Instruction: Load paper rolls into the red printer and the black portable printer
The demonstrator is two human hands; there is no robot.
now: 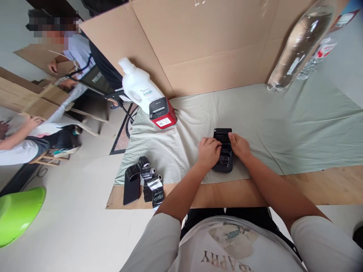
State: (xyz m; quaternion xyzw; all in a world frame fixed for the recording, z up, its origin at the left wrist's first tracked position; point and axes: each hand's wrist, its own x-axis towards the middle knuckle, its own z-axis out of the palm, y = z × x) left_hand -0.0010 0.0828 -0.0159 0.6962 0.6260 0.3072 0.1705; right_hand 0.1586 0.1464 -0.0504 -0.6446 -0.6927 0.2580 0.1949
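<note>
Black device, long axis near to far, lid farthest

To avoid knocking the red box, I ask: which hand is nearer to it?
Left. The left hand is below and right of the red box in view; the right hand is farther right, at the right edge of the black device.

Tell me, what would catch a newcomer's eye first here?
Likely the red-and-black box, standing before the white handled jug on the left of the pale green cloth. Next, the left hand and right hand on an opened black device near the table's front edge. The bright green plastic object, far left, stands out too.
</note>
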